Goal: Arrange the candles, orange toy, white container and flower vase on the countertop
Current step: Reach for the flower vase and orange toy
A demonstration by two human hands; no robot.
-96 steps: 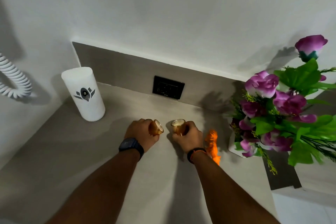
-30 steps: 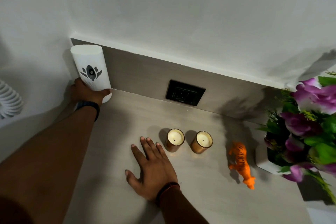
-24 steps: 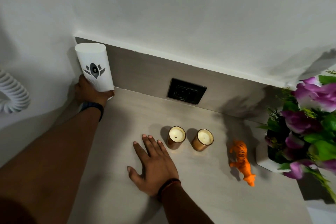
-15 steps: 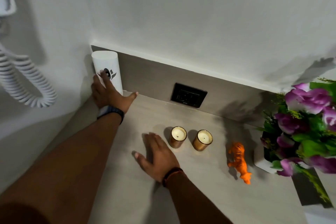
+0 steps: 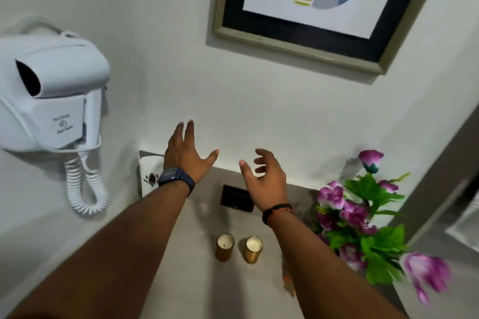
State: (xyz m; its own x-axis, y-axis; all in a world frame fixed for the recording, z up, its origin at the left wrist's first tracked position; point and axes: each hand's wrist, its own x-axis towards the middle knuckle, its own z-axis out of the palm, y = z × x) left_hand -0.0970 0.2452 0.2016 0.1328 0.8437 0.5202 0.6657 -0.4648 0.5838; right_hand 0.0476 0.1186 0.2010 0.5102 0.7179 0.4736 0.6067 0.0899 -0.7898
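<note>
Hands (image 5: 188, 154) (image 5: 264, 179) spread, empty, above candles (image 5: 239, 247)

From my remote station I have one view, the head-worn wide-angle camera, facing the back wall and tipped down over the countertop (image 5: 199, 290). Two candles (image 5: 239, 248) sit close below its centre. A framed picture (image 5: 311, 5) fills the top edge above them, a wall hair dryer (image 5: 49, 96) the left, flowers (image 5: 363, 223) the right.
</note>
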